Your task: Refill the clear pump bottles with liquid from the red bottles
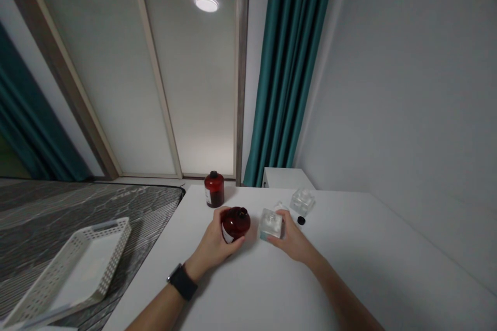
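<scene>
My left hand (217, 240) is wrapped round a dark red bottle (236, 221) with a pale label, its uncapped neck tilted toward the right. Closed on a clear square glass bottle (271, 223), my right hand (289, 238) holds it just right of the red one, with a small gap between them. A round black cap (301, 220) lies to the right of my right hand. Behind it is a second clear glass bottle (302, 200). Farther back on the left stands another red bottle (214, 189), upright with a black top.
The white table (248, 289) runs along a grey wall on the right. To the left, a white perforated basket (77, 269) rests on a grey striped surface (151, 207). A white cabinet (287, 178) and a green curtain (291, 72) are beyond the table.
</scene>
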